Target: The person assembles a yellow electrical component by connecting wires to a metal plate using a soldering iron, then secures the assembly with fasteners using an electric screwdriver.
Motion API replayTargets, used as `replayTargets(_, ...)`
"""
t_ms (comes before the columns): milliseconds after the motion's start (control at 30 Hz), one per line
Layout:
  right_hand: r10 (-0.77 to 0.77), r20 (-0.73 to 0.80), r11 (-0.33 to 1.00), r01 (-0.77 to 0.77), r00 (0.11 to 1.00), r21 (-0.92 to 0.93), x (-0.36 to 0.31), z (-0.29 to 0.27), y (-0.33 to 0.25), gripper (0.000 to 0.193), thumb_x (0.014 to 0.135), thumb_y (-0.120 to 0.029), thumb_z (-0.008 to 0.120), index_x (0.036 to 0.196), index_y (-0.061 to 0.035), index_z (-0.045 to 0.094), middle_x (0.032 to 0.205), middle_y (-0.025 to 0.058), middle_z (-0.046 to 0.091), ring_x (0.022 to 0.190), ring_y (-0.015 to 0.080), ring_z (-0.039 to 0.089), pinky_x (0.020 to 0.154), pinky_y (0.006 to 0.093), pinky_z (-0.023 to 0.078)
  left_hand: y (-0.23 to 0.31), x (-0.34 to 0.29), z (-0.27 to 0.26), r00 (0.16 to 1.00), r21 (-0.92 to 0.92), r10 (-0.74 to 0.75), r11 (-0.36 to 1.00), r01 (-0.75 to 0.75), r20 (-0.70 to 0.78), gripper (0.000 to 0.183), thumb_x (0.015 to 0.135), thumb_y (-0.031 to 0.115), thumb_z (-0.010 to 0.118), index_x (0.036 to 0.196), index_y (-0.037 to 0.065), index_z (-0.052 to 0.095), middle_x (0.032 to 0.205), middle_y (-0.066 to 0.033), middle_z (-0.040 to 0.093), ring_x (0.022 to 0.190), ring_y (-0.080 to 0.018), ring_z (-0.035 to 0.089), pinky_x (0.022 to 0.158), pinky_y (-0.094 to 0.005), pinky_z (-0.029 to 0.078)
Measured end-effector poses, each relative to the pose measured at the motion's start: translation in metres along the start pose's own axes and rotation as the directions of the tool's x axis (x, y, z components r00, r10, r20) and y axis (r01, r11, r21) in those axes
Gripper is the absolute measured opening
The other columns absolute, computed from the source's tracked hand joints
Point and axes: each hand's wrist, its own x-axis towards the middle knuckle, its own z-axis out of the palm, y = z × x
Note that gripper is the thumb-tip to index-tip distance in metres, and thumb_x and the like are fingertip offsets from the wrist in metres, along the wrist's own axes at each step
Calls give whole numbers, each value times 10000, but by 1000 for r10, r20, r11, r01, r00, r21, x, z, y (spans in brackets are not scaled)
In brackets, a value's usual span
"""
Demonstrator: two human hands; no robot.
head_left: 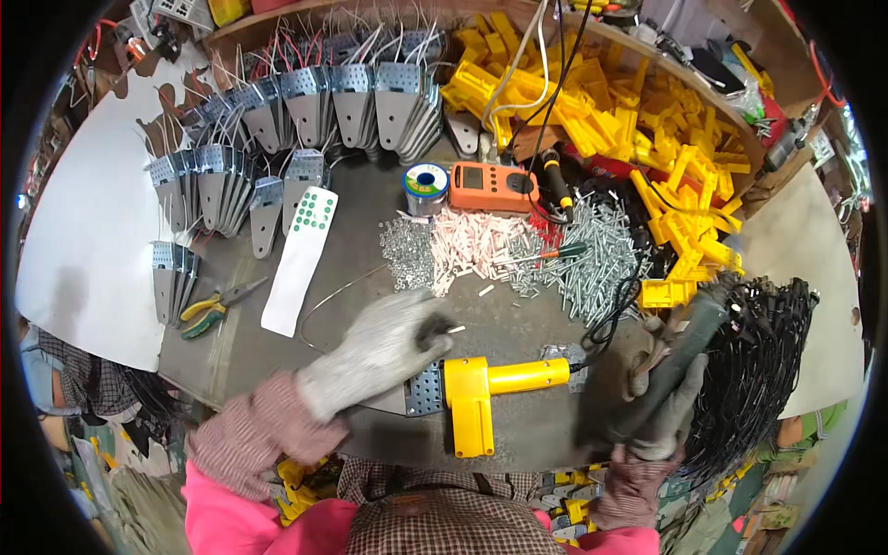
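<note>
My left hand (379, 350), in a pale grey glove, is closed above the metal plate, thumb and fingers bent together. At its fingertips shows a small white piece (457, 329), apparently pinched. Below it lies a yellow plastic handle (476, 388), joined to a perforated metal plate (425, 390) partly hidden by my left wrist. A black cord leaves the handle's right end. On the right, my gloved right hand (671, 398) is wrapped round a dark green electric screwdriver (683, 356), tilted up to the right; its upper end is blurred.
Beyond my hands lie piles of pinkish-white tubes (472, 245), screws (597, 254) and small metal parts (407, 254). An orange multimeter (493, 188) and solder spool (426, 185) stand behind. Yellow shells (592, 102), black cords (758, 370), metal blades (222, 190) and pliers (217, 307) surround them.
</note>
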Motion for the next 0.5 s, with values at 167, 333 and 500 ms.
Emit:
replayTargets(167,-263,329,-139,302,907,-943,-28,-59,-30,549,816,-87,700,1326,-113,499,1153,145,555,886,304,652,750,367,542,-37,45,23,996,187,88,979,-87,1,214,870,234,653,949,36,633,925,-173,637,868,-359,629,765,-454,512)
replayTargets(333,-77,-5,-545,-46,997,-837,-44,-57,-72,432,826,-156,722,1243,-146,612,1109,154,574,894,351,645,744,438,543,2,2,16,980,-6,169,985,-170,-103,337,870,242,686,1133,42,622,953,-162,656,881,-358,638,792,-426,528)
replayTargets(500,-373,564,-518,339,737,-785,125,-11,-18,124,867,-134,648,965,-60,661,921,153,650,850,368,636,719,439,521,15,-92,13,992,256,-103,963,83,66,889,711,514,810,1390,60,461,1285,-197,504,1170,-382,514,944,-485,490)
